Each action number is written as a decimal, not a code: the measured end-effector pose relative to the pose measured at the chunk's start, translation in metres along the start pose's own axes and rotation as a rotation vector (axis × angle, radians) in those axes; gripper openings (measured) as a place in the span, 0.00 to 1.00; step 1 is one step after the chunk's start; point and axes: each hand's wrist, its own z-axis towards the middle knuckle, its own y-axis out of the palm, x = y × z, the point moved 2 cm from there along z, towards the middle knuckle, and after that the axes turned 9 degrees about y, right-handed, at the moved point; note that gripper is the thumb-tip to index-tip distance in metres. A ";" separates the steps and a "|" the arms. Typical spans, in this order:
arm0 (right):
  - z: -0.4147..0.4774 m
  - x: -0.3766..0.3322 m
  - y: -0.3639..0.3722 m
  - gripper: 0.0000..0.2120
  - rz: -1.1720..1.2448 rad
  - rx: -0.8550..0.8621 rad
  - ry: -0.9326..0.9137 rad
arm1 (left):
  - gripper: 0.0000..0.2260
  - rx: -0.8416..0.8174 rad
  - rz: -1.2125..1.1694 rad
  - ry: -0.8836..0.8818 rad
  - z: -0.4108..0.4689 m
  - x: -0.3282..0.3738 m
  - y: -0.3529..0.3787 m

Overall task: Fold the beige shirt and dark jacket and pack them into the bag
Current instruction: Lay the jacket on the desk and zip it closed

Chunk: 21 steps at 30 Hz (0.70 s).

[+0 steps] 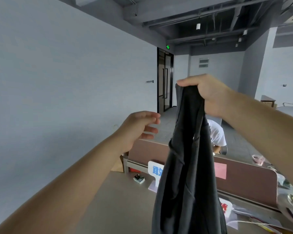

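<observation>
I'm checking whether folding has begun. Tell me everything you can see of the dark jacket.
The dark jacket is charcoal, of thin, soft-looking cloth with visible seams. It hangs unfolded in a long, bunched drape above the desk, its lower end out of view. The right hand grips its gathered top; the left hand is open beside it, not touching.

jacket (189,166) hangs from right hand (208,95) above desk (122,196) | left hand (139,127) left of it, apart | partition (243,179) behind

Two hands (139,129) (208,93), one dark jacket (189,166), two signs (155,171) (225,206).
</observation>
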 end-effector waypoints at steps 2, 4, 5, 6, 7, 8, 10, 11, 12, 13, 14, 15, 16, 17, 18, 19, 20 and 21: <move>-0.008 -0.020 -0.001 0.04 0.007 -0.104 -0.082 | 0.17 -0.044 0.130 0.006 0.000 -0.016 0.001; -0.017 -0.043 -0.004 0.16 0.070 -0.205 -0.184 | 0.29 -0.202 0.215 -0.008 -0.003 -0.025 0.014; -0.021 -0.053 -0.005 0.19 0.101 -0.233 -0.227 | 0.32 -0.287 0.276 -0.004 -0.004 -0.026 0.022; -0.024 -0.062 -0.006 0.21 0.128 -0.244 -0.266 | 0.33 -0.354 0.338 -0.035 -0.007 -0.028 0.031; -0.026 -0.069 -0.007 0.21 0.149 -0.248 -0.301 | 0.29 -0.406 0.415 -0.054 -0.008 -0.032 0.042; -0.028 -0.075 -0.008 0.22 0.162 -0.247 -0.325 | 0.15 -0.460 0.410 -0.077 -0.013 -0.027 0.056; -0.031 -0.082 -0.009 0.22 0.166 -0.245 -0.357 | 0.11 -0.505 0.445 -0.061 -0.023 -0.019 0.085; -0.031 -0.083 -0.011 0.23 0.159 -0.236 -0.363 | 0.17 -0.531 0.445 -0.050 -0.040 0.005 0.098; -0.032 -0.084 -0.015 0.23 0.153 -0.229 -0.359 | 0.20 -0.510 0.458 -0.046 -0.043 0.002 0.101; -0.033 -0.083 -0.021 0.23 0.150 -0.218 -0.347 | 0.21 -0.490 0.514 -0.036 -0.037 -0.014 0.098; -0.033 -0.082 -0.029 0.22 0.143 -0.192 -0.330 | 0.19 -0.460 0.536 -0.031 -0.032 -0.023 0.094; -0.032 -0.079 -0.039 0.19 0.122 -0.152 -0.311 | 0.15 -0.425 0.574 -0.012 -0.026 -0.034 0.091; -0.031 -0.076 -0.051 0.16 0.095 -0.107 -0.288 | 0.10 -0.393 0.619 0.015 -0.021 -0.042 0.087; -0.029 -0.073 -0.064 0.14 0.073 -0.058 -0.261 | 0.08 -0.331 0.667 0.048 -0.014 -0.051 0.082; -0.028 -0.069 -0.080 0.12 0.051 -0.009 -0.231 | 0.09 -0.226 0.718 0.049 -0.008 -0.061 0.072; -0.027 -0.065 -0.096 0.12 0.024 0.048 -0.210 | 0.10 -0.097 0.762 0.043 -0.001 -0.069 0.057; -0.027 -0.061 -0.113 0.11 -0.043 0.114 -0.199 | 0.12 0.021 0.792 0.018 0.003 -0.072 0.040; -0.026 -0.055 -0.130 0.11 -0.154 0.180 -0.196 | 0.13 0.140 0.792 0.015 0.006 -0.072 0.021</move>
